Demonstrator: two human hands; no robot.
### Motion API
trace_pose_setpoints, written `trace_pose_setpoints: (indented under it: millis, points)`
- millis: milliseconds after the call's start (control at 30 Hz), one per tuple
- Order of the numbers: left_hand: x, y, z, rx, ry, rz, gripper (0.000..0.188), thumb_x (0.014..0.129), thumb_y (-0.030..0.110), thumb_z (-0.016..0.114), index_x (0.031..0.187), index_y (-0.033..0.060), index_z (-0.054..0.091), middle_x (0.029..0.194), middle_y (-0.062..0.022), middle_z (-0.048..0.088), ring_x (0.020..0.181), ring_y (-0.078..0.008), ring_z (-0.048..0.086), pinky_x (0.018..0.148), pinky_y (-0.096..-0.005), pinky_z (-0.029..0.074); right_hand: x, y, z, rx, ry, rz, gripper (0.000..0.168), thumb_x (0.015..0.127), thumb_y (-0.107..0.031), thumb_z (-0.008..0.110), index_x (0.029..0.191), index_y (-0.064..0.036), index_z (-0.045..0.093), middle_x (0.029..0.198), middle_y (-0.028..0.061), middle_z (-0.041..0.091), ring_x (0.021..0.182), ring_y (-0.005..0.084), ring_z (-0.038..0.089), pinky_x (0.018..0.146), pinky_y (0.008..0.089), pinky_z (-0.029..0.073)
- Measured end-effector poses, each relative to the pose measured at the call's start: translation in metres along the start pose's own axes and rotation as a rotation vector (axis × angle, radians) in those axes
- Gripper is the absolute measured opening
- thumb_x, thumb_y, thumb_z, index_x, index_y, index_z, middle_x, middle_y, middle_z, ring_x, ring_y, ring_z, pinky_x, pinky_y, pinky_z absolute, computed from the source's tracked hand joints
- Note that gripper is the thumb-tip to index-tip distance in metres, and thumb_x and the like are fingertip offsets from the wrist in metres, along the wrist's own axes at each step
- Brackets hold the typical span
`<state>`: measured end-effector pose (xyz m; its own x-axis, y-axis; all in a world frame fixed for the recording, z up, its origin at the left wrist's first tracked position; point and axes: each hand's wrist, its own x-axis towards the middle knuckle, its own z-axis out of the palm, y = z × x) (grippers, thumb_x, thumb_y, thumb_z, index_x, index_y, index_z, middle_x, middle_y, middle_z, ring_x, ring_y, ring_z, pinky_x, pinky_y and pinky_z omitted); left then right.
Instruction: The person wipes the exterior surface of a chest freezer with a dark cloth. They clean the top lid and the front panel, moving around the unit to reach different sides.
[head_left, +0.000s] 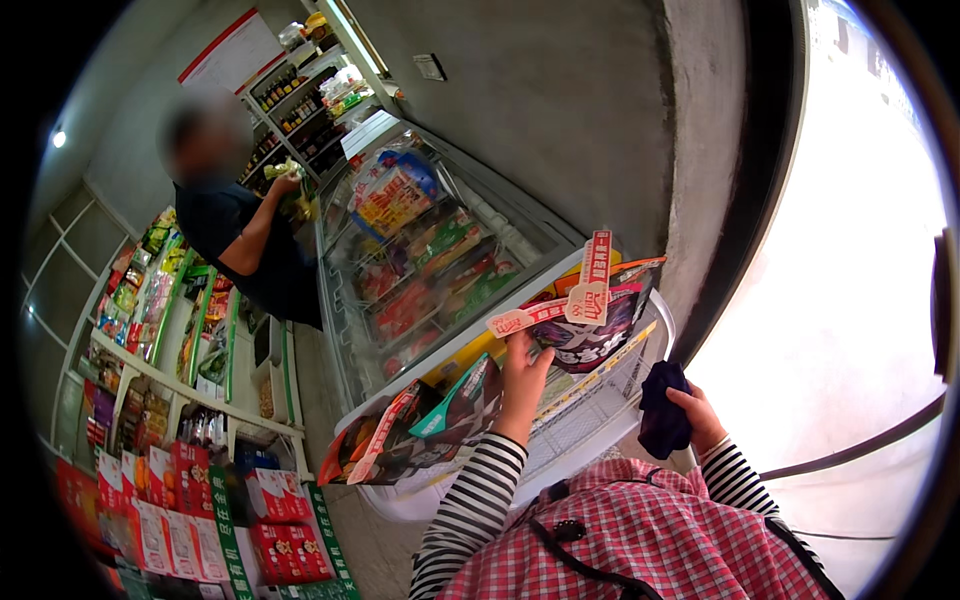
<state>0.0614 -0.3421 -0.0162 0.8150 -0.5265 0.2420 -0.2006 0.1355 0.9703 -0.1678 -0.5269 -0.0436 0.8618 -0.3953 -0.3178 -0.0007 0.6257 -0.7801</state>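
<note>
My left hand (521, 382) reaches to the left edge of a dark purple snack bag (581, 341), its fingertips at a red and pink price strip (555, 307). Whether the fingers grip the bag or only touch it is hard to tell. A second price strip (596, 277) sticks up in front of the bag. My right hand (697, 420) holds a bunched dark blue cloth (664, 409) beside the white wire rack (592, 405). Left of my left hand, a teal-edged snack bag (461, 409) and an orange-and-black bag (382, 435) lean in the same rack.
A glass-topped chest freezer (450, 255) with packaged food stands behind the rack. A person (240, 217) in dark clothes stands to its left, holding a leafy item. Stocked shelves (165, 307) and red cartons (180, 480) line the left; a bright doorway (840, 285) opens at right.
</note>
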Motion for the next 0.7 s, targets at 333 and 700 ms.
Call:
trace_pose_setpoints:
  millis: [333, 700]
  points:
    - [-0.001, 0.021, 0.002, 0.181, -0.161, -0.119, 0.030, 0.082, 0.018, 0.065, 0.107, 0.0025, 0.059, 0.105, -0.0078, 0.061, 0.096, -0.0197, 0.057, 0.084, -0.0304, 0.044, 0.009, 0.007, -0.015, -0.040, 0.015, 0.038, 0.036, 0.083, -0.012, 0.059, 0.114, 0.003, 0.049, 0.095, 0.0121, 0.062, 0.079, 0.0204, 0.063, 0.070, 0.0321, 0.053]
    - [-0.093, 0.116, -0.026, 0.291, 0.129, 0.080, 0.018, 0.074, 0.000, 0.066, 0.092, -0.0037, 0.065, 0.094, -0.0119, 0.065, 0.090, -0.0215, 0.061, 0.080, -0.0290, 0.046, 0.033, -0.009, 0.013, -0.328, 0.019, -0.137, 0.051, 0.082, -0.018, 0.063, 0.123, 0.005, 0.043, 0.096, 0.0092, 0.060, 0.078, 0.0139, 0.059, 0.068, 0.0270, 0.051]
